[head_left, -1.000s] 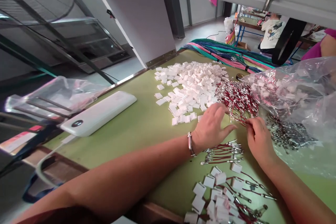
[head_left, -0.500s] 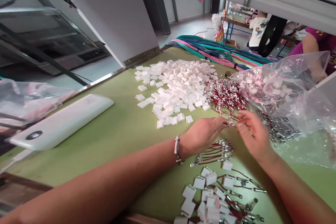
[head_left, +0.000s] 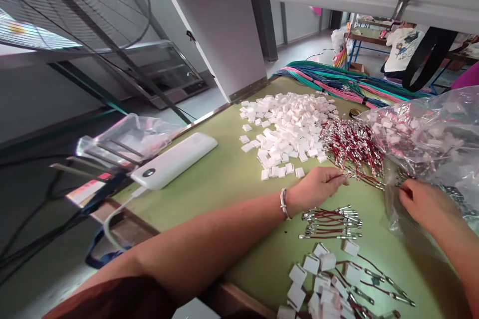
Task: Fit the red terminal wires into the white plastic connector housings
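Observation:
My left hand (head_left: 318, 187) is closed, thumb and fingertips pinched on the metal end of a short red wire (head_left: 368, 179), just in front of the heap of red wires with metal terminals (head_left: 352, 142). My right hand (head_left: 422, 204) has its fingers curled at the edge of the clear plastic bag (head_left: 396, 209), beside a pile of dark metal terminals (head_left: 454, 192); what its fingertips hold, if anything, is hidden. Below my left hand lies a row of red wires (head_left: 331, 223). Nearer me are white plastic housings (head_left: 297, 275), some with red wires in them.
A large heap of white housings (head_left: 292, 119) covers the table's back middle. Bundled coloured cables (head_left: 337, 82) run behind it, near a tape roll (head_left: 355, 113). A white power bank (head_left: 175, 159) lies at left, below a fan (head_left: 75, 5). A person (head_left: 402, 50) is in the background.
My right hand has moved away from the left, to the right beside the plastic bag. My left hand stays near the red wire heap. The view has swung left.

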`<move>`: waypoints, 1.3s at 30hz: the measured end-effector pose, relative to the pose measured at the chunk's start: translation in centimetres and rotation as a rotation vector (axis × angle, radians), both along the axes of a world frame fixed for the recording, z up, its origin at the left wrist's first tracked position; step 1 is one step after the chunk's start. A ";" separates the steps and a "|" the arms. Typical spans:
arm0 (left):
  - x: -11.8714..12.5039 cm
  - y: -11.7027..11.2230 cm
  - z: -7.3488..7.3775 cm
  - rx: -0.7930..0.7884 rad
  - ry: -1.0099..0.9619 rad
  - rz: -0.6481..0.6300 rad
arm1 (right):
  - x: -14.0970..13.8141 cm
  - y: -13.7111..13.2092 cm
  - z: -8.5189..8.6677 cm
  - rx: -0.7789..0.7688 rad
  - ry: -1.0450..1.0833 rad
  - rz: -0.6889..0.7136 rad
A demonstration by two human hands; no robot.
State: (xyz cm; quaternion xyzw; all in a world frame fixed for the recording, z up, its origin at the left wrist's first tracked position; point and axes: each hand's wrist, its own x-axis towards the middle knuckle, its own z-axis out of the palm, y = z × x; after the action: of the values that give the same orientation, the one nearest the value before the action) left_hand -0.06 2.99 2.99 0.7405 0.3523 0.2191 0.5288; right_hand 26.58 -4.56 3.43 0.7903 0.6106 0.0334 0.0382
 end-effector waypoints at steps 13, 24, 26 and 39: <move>0.4 -1.0 -0.4 -0.288 -0.137 0.021 | -9.3 -1.8 0.4 0.481 0.657 0.382; 0.0 -0.7 -0.4 -0.030 -0.068 -0.099 | -8.4 -1.7 0.7 0.328 0.771 0.417; -0.2 -0.7 -0.4 0.127 -0.036 -0.142 | -8.4 -1.7 0.9 0.250 0.831 0.378; -0.3 -0.4 -1.2 0.389 -0.044 -0.275 | -9.7 -2.0 0.4 0.148 1.070 0.181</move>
State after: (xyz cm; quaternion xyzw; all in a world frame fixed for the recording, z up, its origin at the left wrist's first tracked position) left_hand -0.41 2.58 1.78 0.8645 0.1878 0.2248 0.4083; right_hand 16.91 -6.57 3.87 0.6418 0.6065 -0.3273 -0.3363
